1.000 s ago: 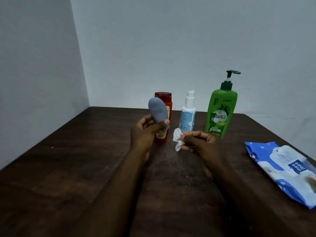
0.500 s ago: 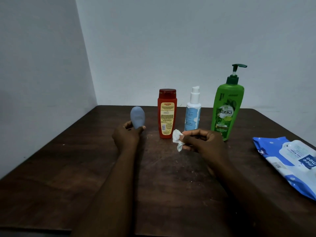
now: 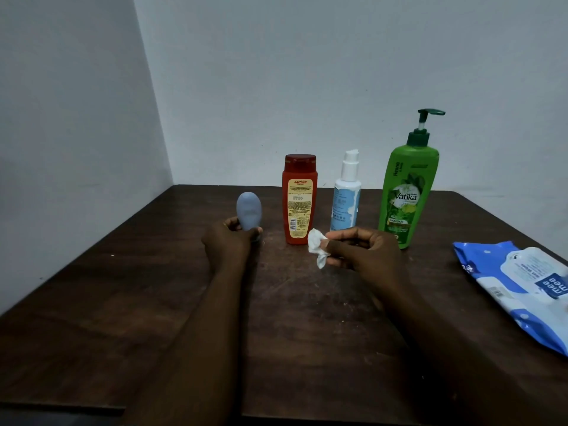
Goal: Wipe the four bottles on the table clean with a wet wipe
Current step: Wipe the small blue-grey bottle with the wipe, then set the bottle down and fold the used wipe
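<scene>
Left hand [image 3: 229, 241] grips the grey-blue bottle [image 3: 249, 211] upright, right hand [image 3: 362, 250] pinches a crumpled wipe [image 3: 316, 245] — red bottle [image 3: 299, 199], white pump bottle [image 3: 345, 195], green pump bottle [image 3: 405, 186] lined up behind, wipes pack [image 3: 519, 287] far right on the table [image 3: 123, 302].

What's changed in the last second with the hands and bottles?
The left hand carried the grey bottle from in front of the red bottle leftward and down toward the table, still gripping it. The right hand still pinches the wipe; the white bottle, green bottle and pack stayed put.
</scene>
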Demonstrator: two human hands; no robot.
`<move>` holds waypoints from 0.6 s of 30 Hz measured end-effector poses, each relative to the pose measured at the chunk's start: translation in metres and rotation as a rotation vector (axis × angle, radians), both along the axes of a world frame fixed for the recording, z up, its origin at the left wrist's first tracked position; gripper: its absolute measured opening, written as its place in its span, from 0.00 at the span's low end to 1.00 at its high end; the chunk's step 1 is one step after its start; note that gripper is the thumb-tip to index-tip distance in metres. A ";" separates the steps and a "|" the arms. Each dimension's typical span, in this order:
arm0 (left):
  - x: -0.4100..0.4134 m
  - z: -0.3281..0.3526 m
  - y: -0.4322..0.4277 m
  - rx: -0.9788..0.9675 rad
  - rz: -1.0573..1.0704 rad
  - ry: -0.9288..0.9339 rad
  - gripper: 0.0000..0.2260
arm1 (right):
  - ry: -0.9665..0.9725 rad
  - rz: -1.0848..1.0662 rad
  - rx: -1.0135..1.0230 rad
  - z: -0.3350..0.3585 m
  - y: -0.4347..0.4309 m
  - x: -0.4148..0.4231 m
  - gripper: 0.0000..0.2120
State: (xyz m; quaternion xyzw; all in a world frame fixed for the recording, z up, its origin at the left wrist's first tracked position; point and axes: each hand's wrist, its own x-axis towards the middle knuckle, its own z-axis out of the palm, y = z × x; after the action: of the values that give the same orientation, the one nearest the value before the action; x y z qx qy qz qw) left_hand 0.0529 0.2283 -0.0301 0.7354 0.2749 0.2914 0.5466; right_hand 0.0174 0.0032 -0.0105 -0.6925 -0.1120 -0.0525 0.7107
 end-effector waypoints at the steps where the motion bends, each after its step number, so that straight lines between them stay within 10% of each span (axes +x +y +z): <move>1: 0.000 -0.001 0.000 0.009 -0.004 0.001 0.22 | -0.003 0.002 0.001 0.000 0.000 0.000 0.07; 13: 0.004 0.002 -0.001 0.106 0.050 0.040 0.37 | -0.002 -0.008 0.018 -0.002 0.000 0.001 0.07; 18: -0.016 0.021 -0.033 0.264 -0.057 -0.458 0.17 | -0.018 -0.058 0.025 -0.002 -0.001 0.005 0.07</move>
State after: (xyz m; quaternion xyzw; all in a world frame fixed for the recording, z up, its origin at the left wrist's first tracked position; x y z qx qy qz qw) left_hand 0.0368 0.1958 -0.0089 0.7225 0.0827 0.4680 0.5020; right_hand 0.0223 0.0021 -0.0130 -0.6859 -0.0977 -0.0810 0.7165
